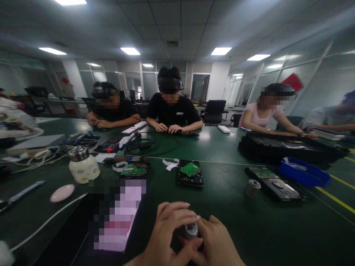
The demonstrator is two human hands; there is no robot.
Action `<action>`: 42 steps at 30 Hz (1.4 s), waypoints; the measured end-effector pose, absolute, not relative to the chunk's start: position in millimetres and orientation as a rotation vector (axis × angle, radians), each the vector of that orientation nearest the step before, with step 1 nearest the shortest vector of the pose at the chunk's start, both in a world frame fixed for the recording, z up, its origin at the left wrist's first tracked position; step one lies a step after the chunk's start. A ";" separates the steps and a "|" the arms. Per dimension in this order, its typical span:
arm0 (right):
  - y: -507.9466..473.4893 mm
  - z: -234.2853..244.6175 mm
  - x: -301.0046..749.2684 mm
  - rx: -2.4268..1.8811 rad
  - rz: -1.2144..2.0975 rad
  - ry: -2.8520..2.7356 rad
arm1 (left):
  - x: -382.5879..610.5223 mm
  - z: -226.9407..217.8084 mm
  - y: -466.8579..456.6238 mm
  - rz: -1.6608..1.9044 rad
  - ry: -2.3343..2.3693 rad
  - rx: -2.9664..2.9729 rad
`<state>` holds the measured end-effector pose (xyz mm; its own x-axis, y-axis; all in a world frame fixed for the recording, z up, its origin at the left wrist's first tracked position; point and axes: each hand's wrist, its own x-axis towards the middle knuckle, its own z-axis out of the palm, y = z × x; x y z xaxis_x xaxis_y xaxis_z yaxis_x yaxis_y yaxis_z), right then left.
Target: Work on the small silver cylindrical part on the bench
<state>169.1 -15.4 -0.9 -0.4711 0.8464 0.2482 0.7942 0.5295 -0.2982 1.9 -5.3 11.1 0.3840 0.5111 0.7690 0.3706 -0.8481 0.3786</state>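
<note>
So, left hand: bent, fingers arched over the can, thumb tucked in front, closed on it
Right hand: cupped round the other side, also closed on it, exact fingertip spots are hidden
Can: small, metal, snug between both hands, top facing up
Lit screen: left of the hands, blurred out
Pink oval: further left, near a pale jar with a metal lid
Spare can: standing just beside the right-hand drive
Other drives: one in the middle, one left of it, green boards on both
Blue tray: behind the right-hand drive, white stuff inside
Black tray: past that
Cable: looped mid-table
People: three across the table wearing headgear, another blurry at far right
</note>
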 end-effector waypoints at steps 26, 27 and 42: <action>-20.5 8.6 165.5 -1.463 0.259 -2.376 | 1.5 1.9 -12.6 1.545 0.878 2.357; -21.1 9.1 165.4 -1.472 0.253 -2.379 | 1.1 2.0 -12.2 1.572 0.888 2.348; -20.0 11.4 164.5 -1.495 0.238 -2.377 | 1.9 4.4 -10.8 1.502 0.927 2.245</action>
